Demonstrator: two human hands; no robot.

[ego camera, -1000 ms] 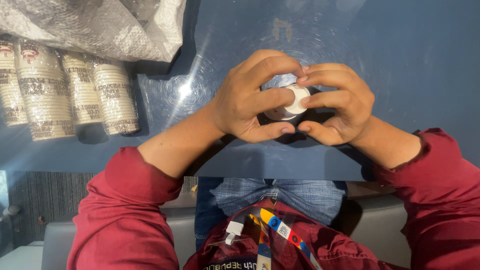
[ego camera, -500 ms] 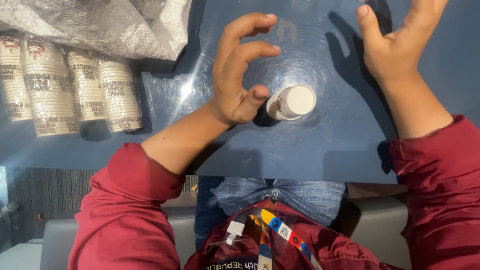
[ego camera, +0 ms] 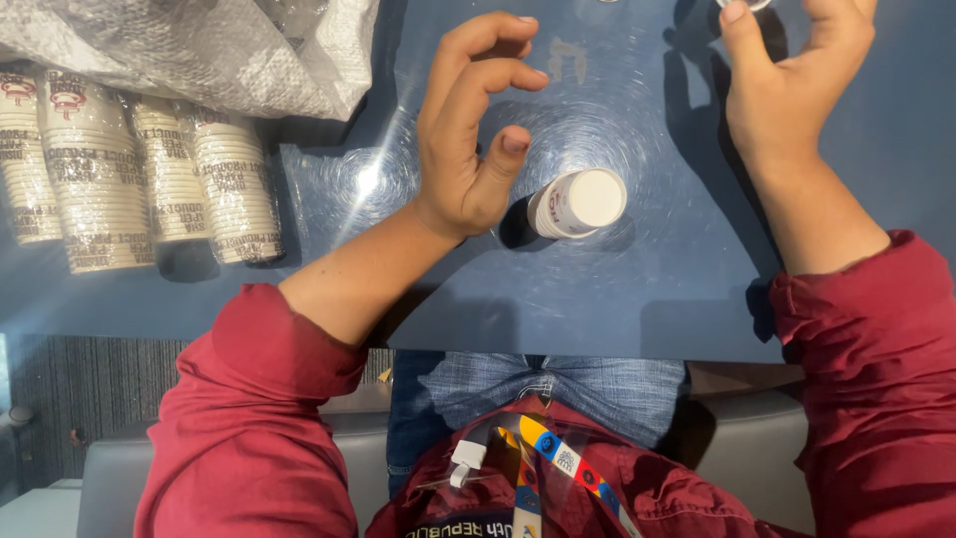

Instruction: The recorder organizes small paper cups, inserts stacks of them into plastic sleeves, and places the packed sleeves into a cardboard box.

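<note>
A small white paper cup with a white lid [ego camera: 580, 203] stands on the blue table [ego camera: 637, 299], nothing touching it. My left hand [ego camera: 468, 139] hovers just left of the cup, fingers curled and apart, holding nothing. My right hand [ego camera: 787, 90] is raised at the far right; its fingers are spread and partly cut off by the top edge. A sliver of a white object [ego camera: 745, 3] shows at that edge beside the thumb tip. Both arms wear dark red sleeves.
Several stacks of nested paper cups [ego camera: 139, 179] in clear wrap lie at the left on the table. A crumpled plastic bag [ego camera: 199, 50] lies behind them. The table's near edge [ego camera: 558, 354] runs above my lap.
Both hands were closed around the cup's lid a second ago. They have let go and moved apart, the right hand going up and to the right. The cup stays in place.
</note>
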